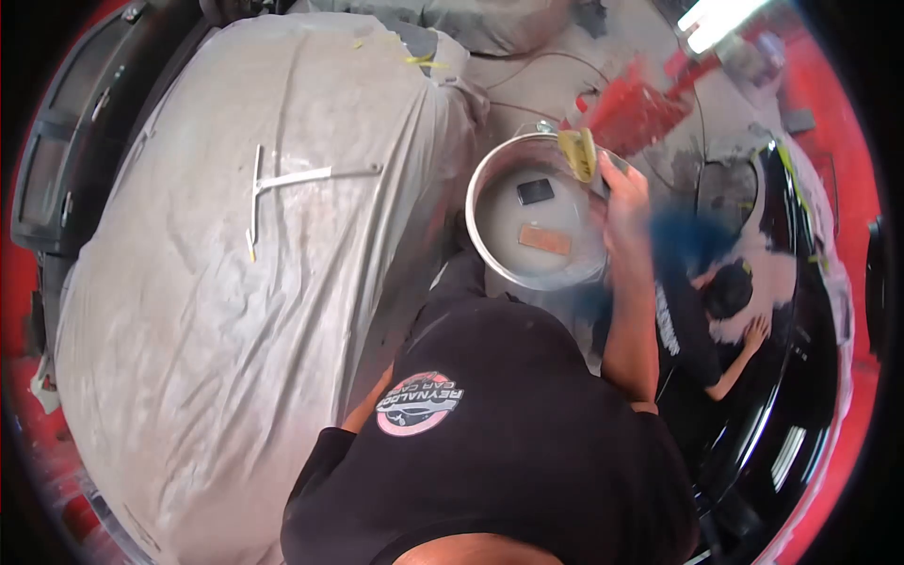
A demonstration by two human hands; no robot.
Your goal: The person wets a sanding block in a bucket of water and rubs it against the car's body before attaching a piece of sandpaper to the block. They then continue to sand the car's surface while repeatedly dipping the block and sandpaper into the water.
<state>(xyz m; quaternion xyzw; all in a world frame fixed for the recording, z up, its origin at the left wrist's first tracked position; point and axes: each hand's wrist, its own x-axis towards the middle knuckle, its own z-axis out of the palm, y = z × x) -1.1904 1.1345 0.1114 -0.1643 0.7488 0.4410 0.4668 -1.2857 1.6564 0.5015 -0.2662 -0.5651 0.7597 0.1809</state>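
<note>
My right hand (623,200) reaches over the far rim of a round metal basin (490,247) and is shut on a yellow sponge (577,153), held just above the rim. The hand is motion-blurred. In the basin's cloudy water lie a small black block (535,191) and an orange-brown block (544,239). My left hand is hidden; only a bit of that forearm (363,410) shows beside my black shirt.
A car under a grey plastic sheet (235,282), with strips of tape on it, fills the left. A glossy black car panel (800,377) on the right shows a dark figure with a hand on it, perhaps a reflection. A blue blur (687,240) lies beside my arm. The floor is red.
</note>
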